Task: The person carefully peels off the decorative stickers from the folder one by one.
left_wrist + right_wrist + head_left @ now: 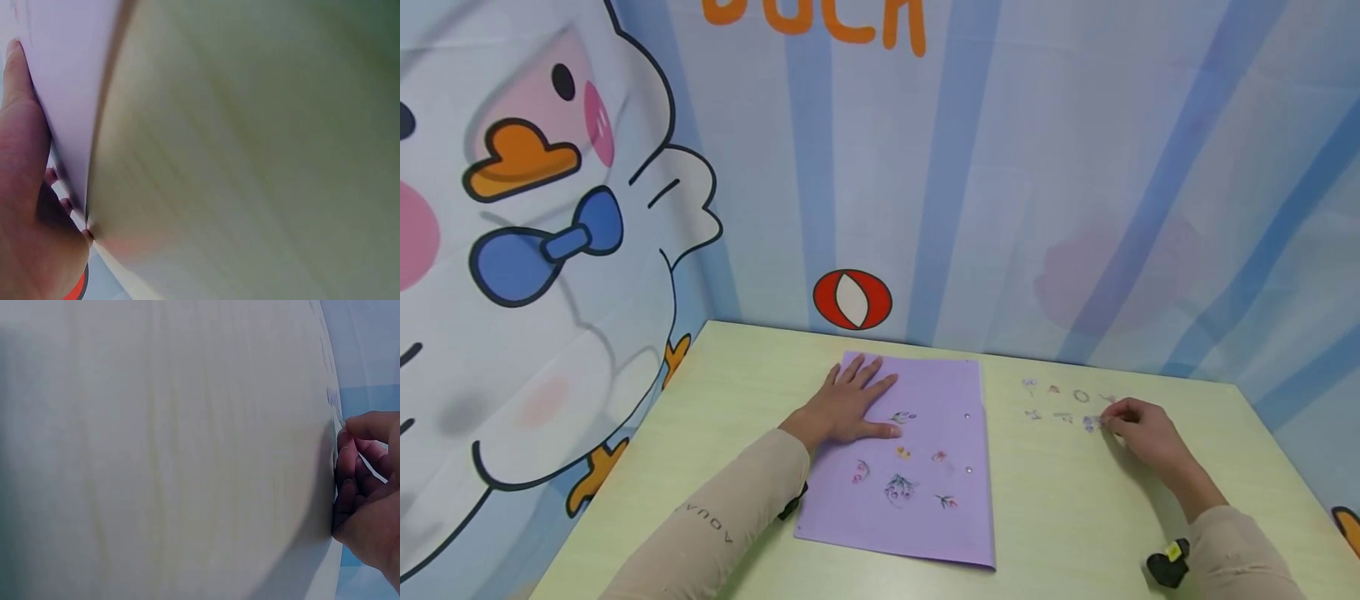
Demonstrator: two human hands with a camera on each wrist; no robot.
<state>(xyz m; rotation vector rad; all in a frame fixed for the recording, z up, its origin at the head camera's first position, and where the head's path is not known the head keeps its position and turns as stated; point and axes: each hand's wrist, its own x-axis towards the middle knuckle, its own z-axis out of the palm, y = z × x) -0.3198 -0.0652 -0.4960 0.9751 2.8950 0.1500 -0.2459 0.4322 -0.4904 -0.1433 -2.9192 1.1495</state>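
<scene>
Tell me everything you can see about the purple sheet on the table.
The purple sheet looks like thin lilac paper or plastic, rectangular, lying flat on the pale green table. Several small flower stickers dot its middle. The left hand rests flat on its upper left part. Its long edges run away from the person.

Purple sheet (925, 467): flat on the table, long side running away from the viewer, bearing several small flower stickers; left hand (847, 406) rests flat on its far left corner. Sticker sheet (1067, 404): clear, flat, right of the purple sheet, small floral stickers in rows; right hand (1142, 433) fingers pinch at one sticker (1090, 423).
</scene>
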